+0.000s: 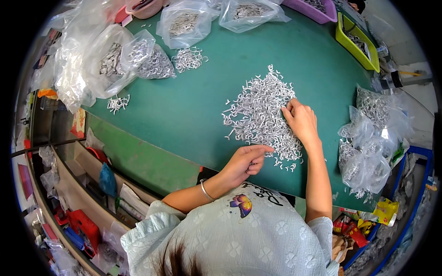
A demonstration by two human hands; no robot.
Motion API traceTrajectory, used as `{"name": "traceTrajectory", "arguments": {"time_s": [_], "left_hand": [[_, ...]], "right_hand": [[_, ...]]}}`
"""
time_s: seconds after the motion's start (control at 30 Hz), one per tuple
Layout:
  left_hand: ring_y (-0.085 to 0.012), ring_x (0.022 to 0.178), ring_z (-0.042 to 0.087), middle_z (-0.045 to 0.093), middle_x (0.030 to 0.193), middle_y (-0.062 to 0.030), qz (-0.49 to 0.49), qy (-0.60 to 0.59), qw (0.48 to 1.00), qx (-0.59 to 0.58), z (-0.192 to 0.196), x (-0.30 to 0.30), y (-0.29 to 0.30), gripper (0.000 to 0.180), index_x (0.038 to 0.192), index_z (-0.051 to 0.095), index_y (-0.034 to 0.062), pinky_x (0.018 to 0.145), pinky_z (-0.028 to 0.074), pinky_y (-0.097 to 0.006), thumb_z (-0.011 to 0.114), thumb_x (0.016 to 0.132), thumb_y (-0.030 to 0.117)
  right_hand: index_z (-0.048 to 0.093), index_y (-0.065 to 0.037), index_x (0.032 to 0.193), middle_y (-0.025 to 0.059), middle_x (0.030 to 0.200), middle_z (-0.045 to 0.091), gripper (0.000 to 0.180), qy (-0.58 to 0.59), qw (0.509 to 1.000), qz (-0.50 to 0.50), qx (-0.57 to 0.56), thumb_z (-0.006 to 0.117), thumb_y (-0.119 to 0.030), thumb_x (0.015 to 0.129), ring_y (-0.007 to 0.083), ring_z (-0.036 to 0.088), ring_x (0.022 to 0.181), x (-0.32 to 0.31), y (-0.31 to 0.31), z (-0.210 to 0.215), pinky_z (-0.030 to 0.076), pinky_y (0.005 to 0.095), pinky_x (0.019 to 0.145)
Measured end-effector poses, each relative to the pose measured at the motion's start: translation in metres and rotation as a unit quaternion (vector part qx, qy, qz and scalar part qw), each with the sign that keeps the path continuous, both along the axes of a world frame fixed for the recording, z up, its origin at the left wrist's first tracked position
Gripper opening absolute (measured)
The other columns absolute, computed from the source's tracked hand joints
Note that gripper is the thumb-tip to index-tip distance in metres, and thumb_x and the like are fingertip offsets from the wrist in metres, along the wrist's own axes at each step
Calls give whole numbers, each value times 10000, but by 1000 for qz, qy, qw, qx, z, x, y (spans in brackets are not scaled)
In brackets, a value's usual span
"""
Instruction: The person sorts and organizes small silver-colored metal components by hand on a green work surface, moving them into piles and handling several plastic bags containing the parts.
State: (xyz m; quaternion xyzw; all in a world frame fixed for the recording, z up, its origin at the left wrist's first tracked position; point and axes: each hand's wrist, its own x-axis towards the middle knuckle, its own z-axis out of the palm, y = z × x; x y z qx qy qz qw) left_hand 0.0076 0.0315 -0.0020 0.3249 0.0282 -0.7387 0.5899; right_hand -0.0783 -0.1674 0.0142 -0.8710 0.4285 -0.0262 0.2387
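Note:
A loose heap of small curved silvery metal pieces (262, 110) lies on the green tabletop (184, 115). At the heap's near edge is my left hand (246, 163), its index finger stretched out to touch the pieces and its other fingers curled in. Whatever those curled fingers may hold is hidden. My right hand (301, 122) rests against the heap's right side, thumb and fingers drawn together over the edge pieces. What lies between its fingertips is too small to make out. A few stray pieces (285, 164) are scattered just right of my left fingertip.
Clear plastic bags of metal parts (154, 60) stand at the far left, with small piles (189, 59) beside them. More filled bags (366, 147) line the right edge. Yellow-green (359, 43) and purple (317, 9) baskets are at the far right. Shelving (83, 170) stands left.

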Motion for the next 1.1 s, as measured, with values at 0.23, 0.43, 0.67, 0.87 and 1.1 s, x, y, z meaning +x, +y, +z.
{"name": "traceTrajectory", "arguments": {"time_s": [0.23,0.43,0.67,0.87,1.1], "left_hand": [[-34,526,273,317,643,69,10,-14,1000,-11,-2,1,5,243,1138,597,-21,464,220,-200,462,990,117],[-22,522,287,340,620,90,14,-391,919,-39,2,12,-1,258,1141,615,-4,469,231,-197,480,995,160],[-31,535,317,402,678,57,23,-181,983,-17,4,18,1,284,1196,577,-12,479,262,-183,442,1001,145],[-54,619,379,459,776,18,43,-6,999,8,0,16,6,289,1199,554,-38,495,313,-190,462,990,139],[-82,696,463,509,830,-14,46,13,999,12,0,9,3,311,1191,560,-32,532,353,-211,431,1002,180]], "right_hand": [[611,-47,820,-36,674,535,127,-450,678,-109,572,642,-144,895,61,450,535,-29,1,11,325,194,453],[650,-28,880,-87,648,470,116,-301,897,-45,322,679,-139,864,-1,403,548,-24,25,-9,281,177,471],[615,-71,873,138,732,652,148,-39,998,43,-3,698,-168,797,344,629,657,-7,51,11,474,431,587],[624,-76,892,111,621,581,145,1,999,-15,38,694,-159,796,312,572,565,-26,41,28,421,428,535],[606,-53,879,151,824,647,117,-70,988,125,-53,661,-135,816,357,625,694,3,56,6,477,469,594]]}}
